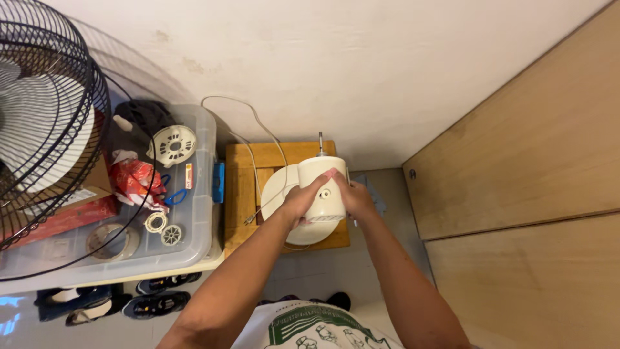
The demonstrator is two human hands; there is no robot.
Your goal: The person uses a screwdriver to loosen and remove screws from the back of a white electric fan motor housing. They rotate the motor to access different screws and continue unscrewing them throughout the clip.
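Nearest the camera, both forearms reach straight down and forward, the left hand (302, 199) and right hand (352, 196) wrapped around opposite sides of the cream fan motor housing (323, 189), probably to steady it upright. It stands over the round fan base (276, 194) on a small wooden stool (242, 187), metal shaft (320, 143) pointing toward the wall. Farther left, a clear storage box (200, 194) carries loose fan parts and tape rolls beside the black fan guard (45, 123).

Even indoor light, soft shadows, wide-angle edge distortion.
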